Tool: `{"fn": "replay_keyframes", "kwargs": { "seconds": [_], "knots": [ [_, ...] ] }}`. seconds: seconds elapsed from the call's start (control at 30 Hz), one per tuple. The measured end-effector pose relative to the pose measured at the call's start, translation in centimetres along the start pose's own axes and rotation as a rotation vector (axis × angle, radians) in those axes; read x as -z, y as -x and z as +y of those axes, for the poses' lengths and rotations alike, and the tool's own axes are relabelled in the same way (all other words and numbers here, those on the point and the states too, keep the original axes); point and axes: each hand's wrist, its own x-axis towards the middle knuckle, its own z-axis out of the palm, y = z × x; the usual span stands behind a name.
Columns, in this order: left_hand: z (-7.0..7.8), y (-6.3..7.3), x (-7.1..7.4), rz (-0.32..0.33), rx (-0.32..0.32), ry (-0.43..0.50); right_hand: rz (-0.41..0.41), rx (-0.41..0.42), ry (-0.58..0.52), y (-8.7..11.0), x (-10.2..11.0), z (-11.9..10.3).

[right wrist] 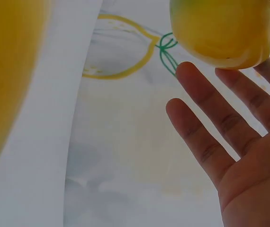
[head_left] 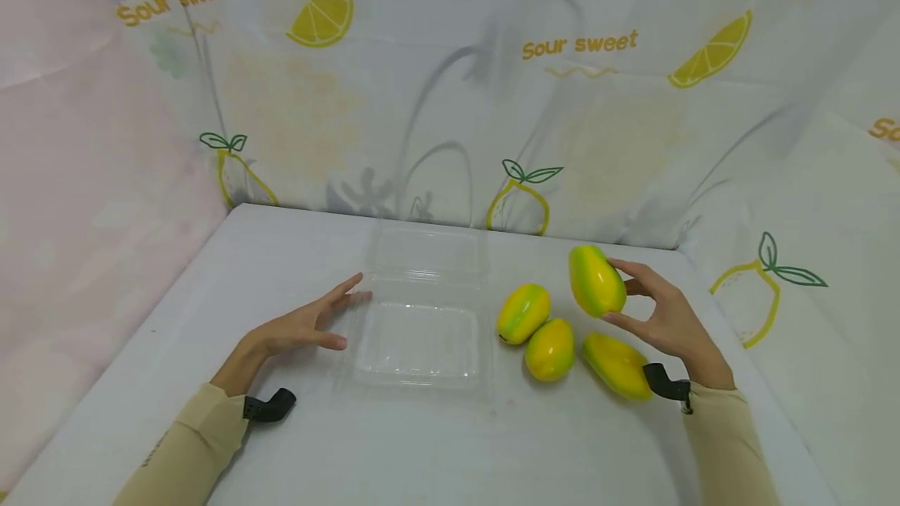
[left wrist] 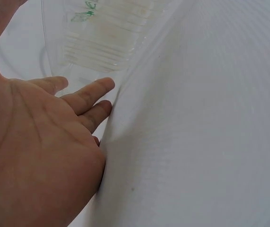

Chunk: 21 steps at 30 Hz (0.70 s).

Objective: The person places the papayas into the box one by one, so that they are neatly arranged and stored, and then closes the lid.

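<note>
Between the thumb and fingertips of my right hand (head_left: pixel 668 322), a glossy yellow-green mango-like fruit (head_left: pixel 598 281) is held above the table. The right wrist view shows the lower end of this fruit (right wrist: pixel 225 35) against the fingers, with the lower fingers stretched out. My left hand (head_left: pixel 302 328), its fingers spread, is at the left side of a clear plastic clamshell box (head_left: pixel 419 385). The left wrist view shows its fingertips near the box (left wrist: pixel 102 47); whether they touch, I cannot tell. The box's lid (head_left: pixel 429 252) lies folded back, away from me.
Three similar fruits lie right of the box: one upper left (head_left: pixel 523 313), one beside it (head_left: pixel 551 350), and a longer one (head_left: pixel 615 365) below the right hand. Under everything is a white table (head_left: pixel 394 451). A lemon-printed cloth (head_left: pixel 450 100) rises behind the far edge.
</note>
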Motion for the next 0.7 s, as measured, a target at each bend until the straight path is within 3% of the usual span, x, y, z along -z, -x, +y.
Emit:
{"fn": "replay_keyframes", "kwargs": {
  "seconds": [0.3, 0.5, 0.7],
  "knots": [
    [-0.1, -0.1, -0.1, 0.005, 0.006, 0.004, -0.013, 0.132, -0.050, -3.2, -1.7, -3.0],
    [-0.3, -0.3, -0.3, -0.001, -0.002, -0.007, -0.087, 0.207, -0.116, -4.2, -4.1, -4.6],
    [-0.1, 0.0, -0.1, 0.003, -0.008, -0.013, -0.139, 0.192, -0.038, -4.3, -7.3, -6.6]
  ]
}}
